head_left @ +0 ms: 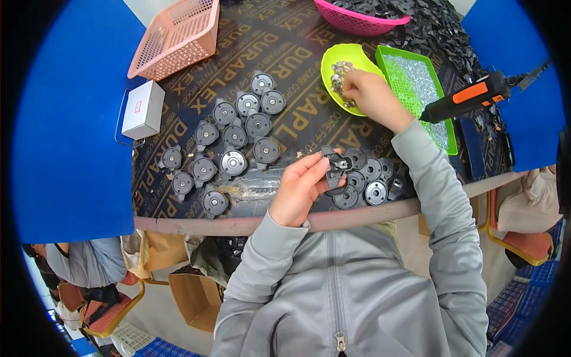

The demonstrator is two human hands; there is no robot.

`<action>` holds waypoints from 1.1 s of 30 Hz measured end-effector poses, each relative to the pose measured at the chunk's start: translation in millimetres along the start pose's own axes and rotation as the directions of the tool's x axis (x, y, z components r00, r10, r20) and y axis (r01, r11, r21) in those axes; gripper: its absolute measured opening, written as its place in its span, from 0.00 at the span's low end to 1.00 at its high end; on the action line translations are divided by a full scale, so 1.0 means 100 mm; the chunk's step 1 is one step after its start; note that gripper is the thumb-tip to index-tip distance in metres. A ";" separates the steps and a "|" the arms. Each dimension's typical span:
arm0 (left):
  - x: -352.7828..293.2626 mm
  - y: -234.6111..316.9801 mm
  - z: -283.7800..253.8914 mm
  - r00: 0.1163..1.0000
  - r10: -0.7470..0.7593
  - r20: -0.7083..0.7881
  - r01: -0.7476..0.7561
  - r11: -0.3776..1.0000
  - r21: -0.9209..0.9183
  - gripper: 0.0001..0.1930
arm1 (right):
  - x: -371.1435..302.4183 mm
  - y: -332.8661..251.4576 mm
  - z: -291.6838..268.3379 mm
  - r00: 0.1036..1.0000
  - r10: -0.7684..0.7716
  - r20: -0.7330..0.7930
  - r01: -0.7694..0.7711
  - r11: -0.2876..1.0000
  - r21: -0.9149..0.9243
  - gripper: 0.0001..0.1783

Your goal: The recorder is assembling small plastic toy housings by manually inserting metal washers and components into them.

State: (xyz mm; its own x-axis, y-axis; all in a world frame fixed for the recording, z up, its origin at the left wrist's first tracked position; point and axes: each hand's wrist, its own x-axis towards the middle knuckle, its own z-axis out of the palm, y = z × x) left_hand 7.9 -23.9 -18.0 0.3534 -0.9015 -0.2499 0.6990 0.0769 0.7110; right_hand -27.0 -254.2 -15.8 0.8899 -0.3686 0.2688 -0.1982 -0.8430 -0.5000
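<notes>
Between black housings point(258, 125) and lime bowl point(357, 52), a lane is reaching the table's point(256, 47) far edge; an electric screwdriver point(470, 95) is crowding the right.

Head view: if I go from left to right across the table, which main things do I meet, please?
White box, group of round black parts, left hand holding a black plastic part, yellow-green bowl, green tray, black and orange tool.
</notes>
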 end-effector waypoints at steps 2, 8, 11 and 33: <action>-0.02 -0.01 0.02 1.000 -0.008 0.008 0.008 1.000 -0.030 0.16 | -0.06 -0.06 -0.06 0.999 0.011 -0.052 -0.007 0.997 0.083 0.04; -0.01 0.02 -0.03 1.000 0.018 0.022 -0.015 0.989 -0.150 0.16 | -0.42 -0.66 -0.28 0.992 0.083 -0.090 -0.021 0.837 0.546 0.03; -0.03 0.01 -0.05 0.999 0.034 0.028 -0.029 0.986 -0.164 0.16 | -0.72 -0.83 -0.27 0.993 0.002 -0.115 0.051 0.889 0.456 0.04; -0.07 0.03 -0.04 0.996 -0.024 0.082 0.032 0.994 -0.106 0.14 | -0.94 -0.81 -0.10 0.782 -0.596 -0.179 0.577 0.803 -0.152 0.12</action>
State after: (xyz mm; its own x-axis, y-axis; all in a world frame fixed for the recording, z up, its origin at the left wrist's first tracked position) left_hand 9.9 -16.0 -16.7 0.2843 -0.9351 -0.2116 0.7719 0.0924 0.6290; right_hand -98.9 -154.6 7.3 0.7410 0.1443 0.6558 0.2918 -0.9488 -0.1209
